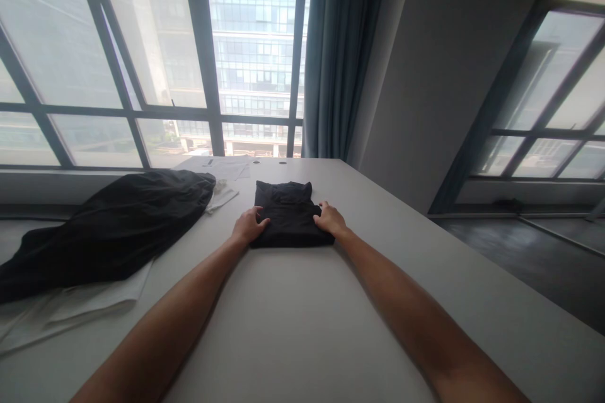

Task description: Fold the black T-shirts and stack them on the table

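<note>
Left hand (249, 225) laid flat against the near left corner of the small folded black cloth garment (289, 214), fingers spread loosely with the thumb resting on top of the fabric, not closed round anything. Right hand (330, 219) mirrored on the near right edge, likewise open, palm down, fingertips pressing lightly on the cloth. Placed so, one at each side, probably to square the bundle's edges and keep the folds from springing apart. Both forearms stretched straight out from the body, well forward over the bare surface.

Folded garment lying flat near the far middle of the long pale grey table (302, 327), touching only the two hands. Roughly rectangular, slightly longer front to back than across, so its long axis running away from the person toward the window; far edge uneven, with two small raised corners pointing at the glass.

Further left, well apart from the bundle, a large loose black cloth garment (108, 227) spread in a rumpled heap, lying over a flat white fabric sheet (94, 299). Beyond, near the table's far edge, a few white papers (229, 168). Behind everything, tall dark-framed windows (155, 63) and a hanging blue-grey curtain (335, 50).
</note>
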Available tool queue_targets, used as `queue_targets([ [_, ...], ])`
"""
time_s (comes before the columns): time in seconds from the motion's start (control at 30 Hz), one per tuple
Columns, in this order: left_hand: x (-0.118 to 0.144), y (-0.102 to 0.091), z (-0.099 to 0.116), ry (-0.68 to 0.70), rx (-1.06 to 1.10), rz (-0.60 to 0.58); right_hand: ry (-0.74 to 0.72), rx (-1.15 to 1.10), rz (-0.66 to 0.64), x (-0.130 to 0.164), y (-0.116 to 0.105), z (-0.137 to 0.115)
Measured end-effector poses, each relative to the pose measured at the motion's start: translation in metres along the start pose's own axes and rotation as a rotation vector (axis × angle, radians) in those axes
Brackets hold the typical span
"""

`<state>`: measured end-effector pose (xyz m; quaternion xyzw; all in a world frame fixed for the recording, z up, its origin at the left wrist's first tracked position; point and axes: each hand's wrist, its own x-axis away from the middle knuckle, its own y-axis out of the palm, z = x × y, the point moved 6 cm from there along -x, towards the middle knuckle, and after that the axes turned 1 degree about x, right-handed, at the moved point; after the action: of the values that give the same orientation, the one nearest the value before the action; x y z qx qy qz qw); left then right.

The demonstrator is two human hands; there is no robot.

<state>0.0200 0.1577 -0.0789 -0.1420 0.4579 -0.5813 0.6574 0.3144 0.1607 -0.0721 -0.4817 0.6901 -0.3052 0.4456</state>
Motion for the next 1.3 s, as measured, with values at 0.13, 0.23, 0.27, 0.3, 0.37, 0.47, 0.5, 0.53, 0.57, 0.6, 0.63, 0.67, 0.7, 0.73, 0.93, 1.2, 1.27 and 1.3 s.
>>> queue_targets([
  [0.13,0.001,0.003,-0.003,-0.024,0.020,-0.051,-0.047,-0.026,-0.016,-0.001,-0.003,-0.001],
  [0.23,0.003,-0.001,0.002,-0.014,0.041,-0.059,-0.087,-0.076,0.027,-0.001,-0.009,-0.006],
  [0.27,0.004,-0.005,0.005,0.001,0.051,-0.036,-0.105,-0.105,0.048,0.000,-0.011,-0.009],
  [0.3,0.005,-0.010,0.009,0.022,0.063,0.001,-0.125,-0.139,0.074,0.000,-0.014,-0.011],
  [0.37,0.008,-0.022,0.017,0.076,0.091,0.113,-0.176,-0.213,0.143,0.002,-0.019,-0.018],
  [0.47,0.012,-0.038,0.021,0.125,0.116,0.279,-0.262,-0.277,0.233,0.005,-0.025,-0.026],
  [0.5,0.013,-0.041,0.021,0.127,0.112,0.301,-0.276,-0.279,0.239,0.006,-0.024,-0.028],
  [0.53,0.013,-0.041,0.019,0.120,0.097,0.298,-0.276,-0.269,0.226,0.007,-0.022,-0.029],
  [0.57,0.013,-0.039,0.017,0.103,0.071,0.267,-0.263,-0.250,0.198,0.007,-0.019,-0.029],
  [0.6,0.012,-0.035,0.014,0.078,0.039,0.215,-0.244,-0.222,0.159,0.007,-0.015,-0.029],
  [0.63,0.012,-0.030,0.011,0.046,0.005,0.158,-0.227,-0.191,0.115,0.007,-0.011,-0.028],
  [0.67,0.011,-0.026,0.008,0.011,-0.031,0.110,-0.215,-0.159,0.071,0.008,-0.007,-0.028],
  [0.7,0.011,-0.023,0.006,-0.021,-0.068,0.075,-0.210,-0.129,0.032,0.009,-0.003,-0.029],
  [0.73,0.010,-0.020,0.004,-0.047,-0.107,0.053,-0.208,-0.102,0.001,0.010,0.000,-0.029],
  [0.93,0.006,-0.007,0.004,-0.048,-0.236,-0.106,-0.165,0.006,-0.146,0.012,0.012,-0.026],
  [1.2,-0.001,-0.024,-0.002,-0.017,0.287,0.171,-0.210,-0.426,0.000,0.005,-0.008,-0.029],
  [1.27,-0.002,-0.026,-0.005,-0.071,0.475,0.230,-0.182,-0.594,0.030,0.003,-0.013,-0.029],
  [1.3,-0.002,-0.027,-0.006,-0.102,0.562,0.247,-0.160,-0.676,0.032,0.002,-0.015,-0.028],
])
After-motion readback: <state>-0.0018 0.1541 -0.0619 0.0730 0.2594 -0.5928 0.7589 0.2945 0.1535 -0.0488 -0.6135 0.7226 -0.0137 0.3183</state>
